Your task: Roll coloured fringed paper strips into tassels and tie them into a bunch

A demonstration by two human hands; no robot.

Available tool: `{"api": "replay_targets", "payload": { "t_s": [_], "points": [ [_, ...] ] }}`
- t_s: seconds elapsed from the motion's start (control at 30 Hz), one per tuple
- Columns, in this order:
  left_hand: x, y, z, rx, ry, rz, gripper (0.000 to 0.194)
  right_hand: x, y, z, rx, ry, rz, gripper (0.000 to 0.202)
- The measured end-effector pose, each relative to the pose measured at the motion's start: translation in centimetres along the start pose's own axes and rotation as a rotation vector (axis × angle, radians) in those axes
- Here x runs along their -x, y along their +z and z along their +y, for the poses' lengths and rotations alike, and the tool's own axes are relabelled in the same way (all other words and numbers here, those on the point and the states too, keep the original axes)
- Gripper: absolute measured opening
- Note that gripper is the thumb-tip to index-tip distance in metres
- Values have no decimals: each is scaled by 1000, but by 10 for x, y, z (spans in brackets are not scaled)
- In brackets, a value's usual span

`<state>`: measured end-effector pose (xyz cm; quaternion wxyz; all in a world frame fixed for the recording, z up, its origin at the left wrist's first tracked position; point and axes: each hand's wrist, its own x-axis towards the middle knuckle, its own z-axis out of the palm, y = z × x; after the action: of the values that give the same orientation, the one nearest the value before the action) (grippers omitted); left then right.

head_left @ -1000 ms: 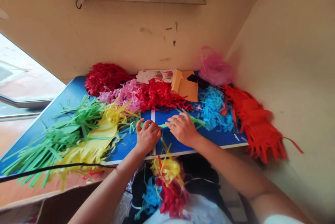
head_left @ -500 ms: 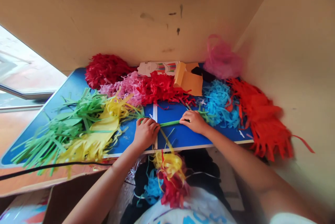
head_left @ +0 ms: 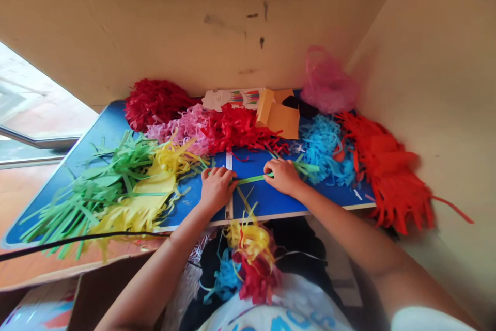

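Stretched level just above the blue tabletop is a narrow twist of green tissue paper (head_left: 251, 179). My left hand (head_left: 217, 186) is closed on its left part, fingers curled over it, and my right hand (head_left: 284, 176) pinches it further right. Loose green fringe spreads out beyond my right fingers. Below my hands, a bunch of fringed tissue in yellow (head_left: 251, 240), red (head_left: 258, 277) and blue (head_left: 225, 274) hangs at my lap, with a thin yellow strip rising from it toward my left hand.
Green fringe (head_left: 89, 181) and yellow fringe (head_left: 135, 202) cover the table's left. Pink (head_left: 186, 127), red (head_left: 236, 132) and dark red (head_left: 155, 104) fringe lie behind, near an orange-yellow envelope (head_left: 284, 119). Blue fringe (head_left: 325, 150) and orange-red fringe (head_left: 391, 171) are at right. A black cord (head_left: 77, 246) crosses the lower left.
My right hand has shifted slightly, its fingers more curled around the green twist. My left hand has barely moved. The whole view has tilted a little.
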<state>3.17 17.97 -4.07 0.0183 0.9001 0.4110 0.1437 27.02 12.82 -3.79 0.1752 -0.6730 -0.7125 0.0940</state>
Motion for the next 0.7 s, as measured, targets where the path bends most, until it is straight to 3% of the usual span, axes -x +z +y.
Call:
{"api": "replay_targets", "payload": {
  "t_s": [0.1,0.2,0.37,0.7],
  "points": [
    [2,-4,1,0,161,30,25,4,-1,1,108,-271,64,9],
    [1,-6,4,-11,222,28,26,4,2,4,204,-500,116,14],
    [-7,-3,9,11,210,79,20,-7,6,6,311,-528,105,23],
    [-14,-4,9,4,201,68,21,-27,-8,-12,462,-641,-66,22]
  ]
}}
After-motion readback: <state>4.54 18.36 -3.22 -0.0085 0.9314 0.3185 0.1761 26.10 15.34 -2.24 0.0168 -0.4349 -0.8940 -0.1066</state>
